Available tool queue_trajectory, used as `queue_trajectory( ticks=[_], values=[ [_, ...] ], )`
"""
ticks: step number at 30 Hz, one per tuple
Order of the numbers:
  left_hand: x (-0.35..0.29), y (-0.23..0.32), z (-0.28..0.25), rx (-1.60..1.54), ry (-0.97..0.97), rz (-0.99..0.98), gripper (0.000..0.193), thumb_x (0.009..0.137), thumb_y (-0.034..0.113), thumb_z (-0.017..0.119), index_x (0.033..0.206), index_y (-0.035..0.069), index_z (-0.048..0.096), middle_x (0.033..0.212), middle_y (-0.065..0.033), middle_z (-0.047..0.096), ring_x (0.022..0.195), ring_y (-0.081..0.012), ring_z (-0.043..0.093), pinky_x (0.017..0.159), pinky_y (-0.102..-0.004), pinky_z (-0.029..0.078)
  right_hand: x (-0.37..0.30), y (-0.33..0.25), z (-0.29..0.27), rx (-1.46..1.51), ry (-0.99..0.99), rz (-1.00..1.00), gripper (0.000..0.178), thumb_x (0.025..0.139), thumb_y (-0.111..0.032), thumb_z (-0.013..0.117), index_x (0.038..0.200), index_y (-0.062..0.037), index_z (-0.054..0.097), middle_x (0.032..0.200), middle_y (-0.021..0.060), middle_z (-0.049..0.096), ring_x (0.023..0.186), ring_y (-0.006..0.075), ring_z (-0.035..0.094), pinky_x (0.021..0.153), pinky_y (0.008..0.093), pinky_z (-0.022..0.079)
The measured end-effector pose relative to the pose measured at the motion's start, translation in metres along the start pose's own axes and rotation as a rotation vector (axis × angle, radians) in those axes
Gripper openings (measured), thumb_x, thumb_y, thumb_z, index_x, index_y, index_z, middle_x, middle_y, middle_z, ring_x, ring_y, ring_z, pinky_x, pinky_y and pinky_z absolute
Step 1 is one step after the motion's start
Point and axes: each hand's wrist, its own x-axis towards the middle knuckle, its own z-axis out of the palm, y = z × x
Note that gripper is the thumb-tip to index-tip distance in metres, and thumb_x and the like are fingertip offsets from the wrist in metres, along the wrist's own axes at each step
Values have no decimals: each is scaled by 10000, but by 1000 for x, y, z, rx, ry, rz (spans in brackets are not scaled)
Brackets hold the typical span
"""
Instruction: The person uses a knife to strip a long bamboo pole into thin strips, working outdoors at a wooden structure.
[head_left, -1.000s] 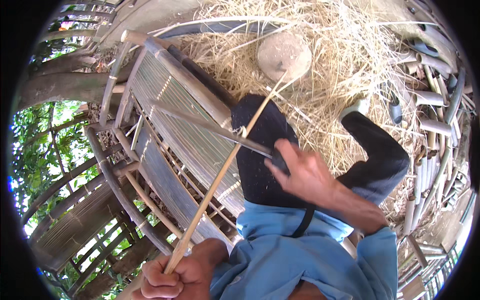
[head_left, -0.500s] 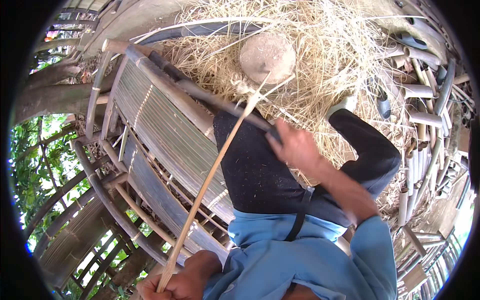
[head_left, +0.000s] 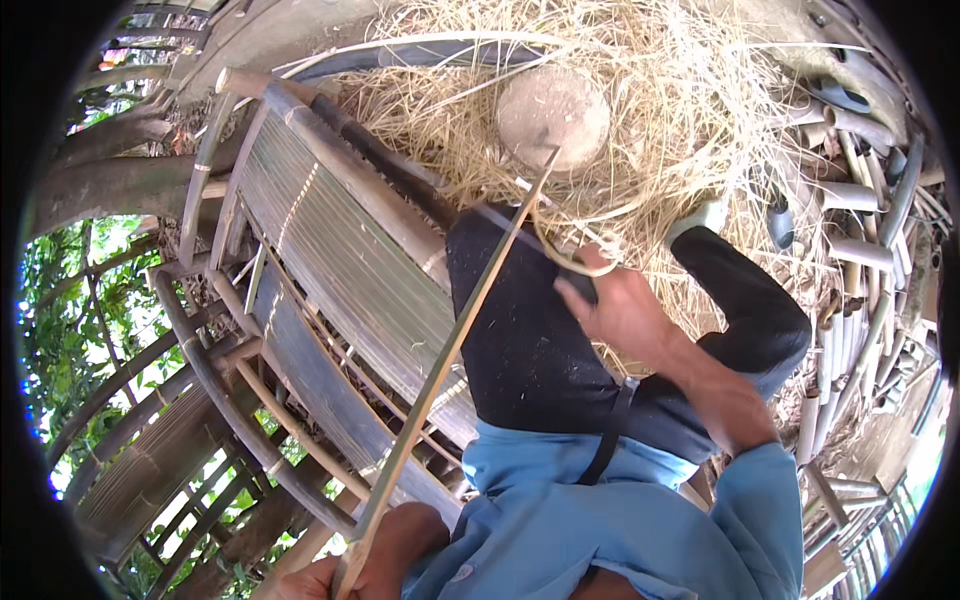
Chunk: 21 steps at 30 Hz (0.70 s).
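A long, narrow bamboo strip [head_left: 455, 340] runs slantwise from the lower left up to a round wooden block [head_left: 553, 112]. Its near end is gripped in my left hand [head_left: 385, 555], low at the left. My right hand [head_left: 635, 315] is closed around the dark handle of a knife [head_left: 577, 284]. The blurred blade reaches up and left across the strip near its far end, above my dark-trousered thigh. A thin curled sliver of bamboo [head_left: 585, 270] loops beside my right fingers; I cannot tell whether it is still joined to the strip.
Straw [head_left: 660, 110] lies thick around the block. A slatted bamboo bench [head_left: 350, 250] stands at the left, with a bamboo railing [head_left: 215, 385] beyond it. Cut bamboo pieces [head_left: 855, 250] are piled on the right, and a dark sandal [head_left: 780, 225] lies near my foot.
My right hand and the knife have shifted slightly down and right. The strip has turned to show a narrower, greener side, and a curled sliver now shows by my right fingers.
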Motion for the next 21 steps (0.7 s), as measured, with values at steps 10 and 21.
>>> queue_trajectory(
  ticks=[10, 21],
  values=[
    [-6, 14, 0, -18, 43, 113, 344, 1078, 234, 474, 753, 149, 401, 569, 110, 290, 410, 28, 279, 410, -180, 177, -37, -90, -37, 123, -51, -117, 483, 826, -247, 839, 1129, 31, 585, 735, 120, 599, 529, 257, 619, 447, 368, 505],
    [-9, 12, 2, 13, 73, 87, 332, 1079, 220, 457, 760, 153, 394, 579, 107, 277, 427, 14, 268, 422, -193, 189, -23, -61, -28, 57, -14, -125, 299, 934, -260, 723, 1002, -34, 539, 717, 150, 623, 526, 313, 656, 465, 413, 544]
  ],
)
